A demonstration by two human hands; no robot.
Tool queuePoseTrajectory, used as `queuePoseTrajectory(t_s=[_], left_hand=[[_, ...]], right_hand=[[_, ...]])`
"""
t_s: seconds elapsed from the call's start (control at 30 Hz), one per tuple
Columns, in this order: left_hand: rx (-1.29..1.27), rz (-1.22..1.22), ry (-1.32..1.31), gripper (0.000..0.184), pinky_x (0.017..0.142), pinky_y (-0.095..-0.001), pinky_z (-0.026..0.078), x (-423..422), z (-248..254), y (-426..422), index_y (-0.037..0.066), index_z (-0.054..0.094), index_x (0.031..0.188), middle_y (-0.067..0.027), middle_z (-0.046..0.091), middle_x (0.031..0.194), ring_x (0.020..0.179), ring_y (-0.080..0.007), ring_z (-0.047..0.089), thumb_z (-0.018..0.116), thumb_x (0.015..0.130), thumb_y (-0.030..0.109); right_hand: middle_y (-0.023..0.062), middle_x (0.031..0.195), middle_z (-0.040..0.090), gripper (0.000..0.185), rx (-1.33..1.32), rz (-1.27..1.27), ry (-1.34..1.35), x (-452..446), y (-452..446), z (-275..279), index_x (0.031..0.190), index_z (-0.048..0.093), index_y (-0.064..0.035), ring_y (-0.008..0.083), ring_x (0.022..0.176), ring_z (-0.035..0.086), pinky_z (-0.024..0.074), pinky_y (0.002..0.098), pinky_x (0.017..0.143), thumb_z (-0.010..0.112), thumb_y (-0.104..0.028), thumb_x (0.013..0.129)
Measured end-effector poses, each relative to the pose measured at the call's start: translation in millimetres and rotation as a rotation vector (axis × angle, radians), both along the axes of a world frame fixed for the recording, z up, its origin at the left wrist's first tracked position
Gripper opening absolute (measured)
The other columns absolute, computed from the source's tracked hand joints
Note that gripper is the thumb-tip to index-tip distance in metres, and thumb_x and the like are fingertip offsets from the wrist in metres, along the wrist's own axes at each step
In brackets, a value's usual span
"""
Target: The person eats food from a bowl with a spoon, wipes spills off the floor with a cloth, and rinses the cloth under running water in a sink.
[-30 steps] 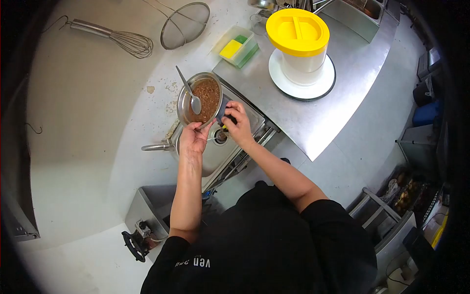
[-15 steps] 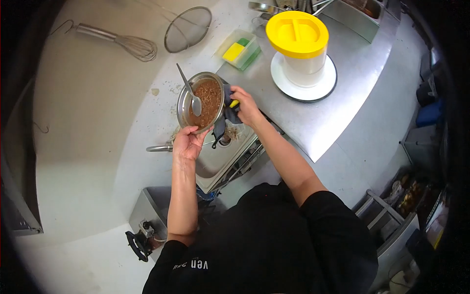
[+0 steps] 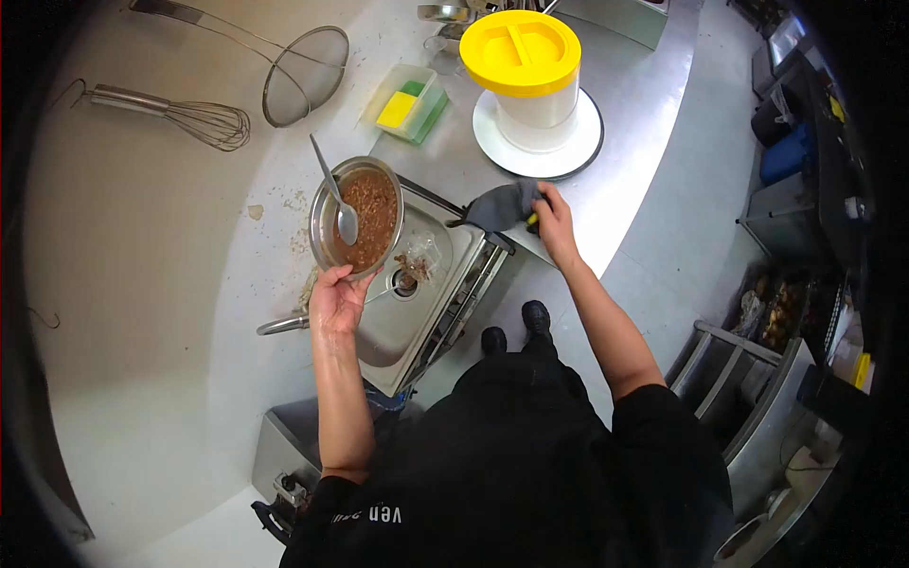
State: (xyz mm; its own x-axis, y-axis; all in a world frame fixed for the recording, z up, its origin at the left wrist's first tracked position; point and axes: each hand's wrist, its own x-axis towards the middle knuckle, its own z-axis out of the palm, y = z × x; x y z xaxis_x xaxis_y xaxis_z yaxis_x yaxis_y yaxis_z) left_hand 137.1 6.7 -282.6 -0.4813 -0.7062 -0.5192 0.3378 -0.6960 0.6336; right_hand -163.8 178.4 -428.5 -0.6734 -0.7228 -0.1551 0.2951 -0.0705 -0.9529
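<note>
A round metal bowl (image 3: 320, 227) holds a brown, lumpy mixture (image 3: 371, 210), and a metal spoon (image 3: 347, 223) rests in it with its handle over the rim. My left hand (image 3: 337, 301) grips the bowl's near edge, above the sink (image 3: 379, 343). To the right, my right hand (image 3: 555, 220) is closed on a dark grey cloth (image 3: 500, 206), which stretches out to the left over the counter's edge. Something small and yellow shows by those fingers. Brown bits (image 3: 415, 269) lie around the sink drain.
A white container with a yellow lid (image 3: 523, 55) stands on a white round board (image 3: 489, 133) on the steel counter (image 3: 653, 104). A plastic box with sponges (image 3: 407, 106) sits beside it. A whisk (image 3: 206, 123) and a strainer (image 3: 305, 78) hang on the wall. The faucet (image 3: 282, 326) is left.
My right hand has moved away from the bowl to the right, carrying the grey cloth. My left hand still holds the bowl. The whole view has shifted, and the drain area shows more.
</note>
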Motion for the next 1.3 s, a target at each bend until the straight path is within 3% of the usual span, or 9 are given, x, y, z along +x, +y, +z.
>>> queuePoseTrajectory(t_s=[0.03,0.1,0.27,0.4,0.53,0.63,0.77,1.13,1.3], left_hand=[[0.029,-0.026,0.026,0.052,0.085,-0.0504,0.054,5.7,-0.4,-0.8,0.001,0.038,0.127,-0.0228,0.048,0.125,0.108,-0.0397,0.055,0.045,0.076,-0.009],[0.005,-0.016,0.023,0.053,0.085,-0.0501,0.054,13.1,3.9,2.3,0.003,0.038,0.128,-0.022,0.048,0.126,0.109,-0.0387,0.055,0.045,0.076,-0.009],[-0.048,-0.05,-0.014,0.055,0.082,-0.0487,0.056,32.5,15.1,-0.9,0.01,0.039,0.129,-0.018,0.05,0.125,0.109,-0.0354,0.055,0.044,0.077,-0.009],[-0.038,-0.128,-0.02,0.053,0.079,-0.0473,0.057,37.0,15.6,-10.1,0.009,0.04,0.127,-0.0169,0.051,0.123,0.106,-0.0347,0.057,0.044,0.078,-0.009],[-0.137,-0.072,-0.144,0.049,0.074,-0.0445,0.059,26.3,8.3,-5.9,0.007,0.042,0.124,-0.0182,0.053,0.12,0.1,-0.0349,0.06,0.045,0.077,-0.008],[-0.122,-0.177,-0.098,0.047,0.072,-0.0438,0.06,18.0,2.1,-2.1,0.005,0.043,0.122,-0.0188,0.054,0.118,0.097,-0.035,0.061,0.046,0.077,-0.008],[-0.105,-0.384,-0.083,0.053,0.069,-0.043,0.061,9.6,-15.4,10.3,0.006,0.039,0.127,-0.0185,0.054,0.119,0.096,-0.0344,0.062,0.046,0.076,-0.009],[-0.149,-1.033,0.032,0.059,0.078,-0.048,0.057,-68.1,-26.9,159.6,0.008,0.033,0.132,-0.0186,0.047,0.127,0.107,-0.0378,0.056,0.044,0.076,-0.008],[-0.046,-1.273,0.12,0.06,0.071,-0.046,0.059,-66.3,-14.3,-25.3,0.009,0.029,0.133,-0.0211,0.045,0.127,0.102,-0.0378,0.058,0.042,0.077,-0.006]], right_hand=[[0.0081,0.108,0.057,0.027,0.006,-0.013,0.009,5.6,6.8,-19.9,0.106,0.057,-0.0011,0.0202,0.1,0.052,0.041,0.0332,0.087,0.051,-0.012,0.082],[0.0162,0.123,0.052,0.033,0.239,-0.2,1.118,18.9,9.5,-73.2,0.107,0.057,-0.0022,0.0362,0.116,0.046,0.0351,0.0448,0.099,0.061,-0.021,0.08],[0.0239,0.143,0.026,0.08,0.595,-0.021,1.178,59.3,-78.8,-51.6,0.126,0.048,-0.0033,0.0503,0.13,0.02,0.0184,0.0525,0.109,0.071,-0.053,0.067],[0.0135,0.13,0.046,0.048,0.411,-0.026,1.413,60.6,-175.2,-94.7,0.11,0.059,-0.0111,0.0351,0.128,0.035,0.0328,0.042,0.104,0.073,-0.03,0.068],[0.0091,0.104,0.061,0.033,0.248,0.309,0.511,75.4,-165.0,-35.9,0.107,0.058,-0.0066,0.0231,0.096,0.058,0.046,0.0322,0.085,0.064,-0.008,0.075],[0.0062,0.109,0.059,0.04,-0.301,0.156,-0.495,112.5,-148.5,-42.9,0.128,0.044,-0.012,0.0161,0.095,0.058,0.0479,0.0321,0.084,0.048,-0.009,0.088],[0.0097,0.106,0.063,0.037,-0.526,0.198,-0.971,144.5,-92.0,9.8,0.115,0.056,-0.0072,0.0188,0.093,0.062,0.0502,0.0325,0.084,0.034,-0.028,0.094],[0.0058,0.096,0.064,0.032,-0.689,-0.69,-0.747,195.9,312.0,-41.1,0.098,0.062,-0.0104,0.0194,0.089,0.061,0.0487,0.0369,0.082,0.048,-0.035,0.085],[0.0106,0.108,0.06,0.042,-0.512,-1.445,-0.302,288.7,260.3,108.5,0.107,0.058,-0.0075,0.0269,0.102,0.056,0.0446,0.0439,0.091,0.055,-0.038,0.078]])
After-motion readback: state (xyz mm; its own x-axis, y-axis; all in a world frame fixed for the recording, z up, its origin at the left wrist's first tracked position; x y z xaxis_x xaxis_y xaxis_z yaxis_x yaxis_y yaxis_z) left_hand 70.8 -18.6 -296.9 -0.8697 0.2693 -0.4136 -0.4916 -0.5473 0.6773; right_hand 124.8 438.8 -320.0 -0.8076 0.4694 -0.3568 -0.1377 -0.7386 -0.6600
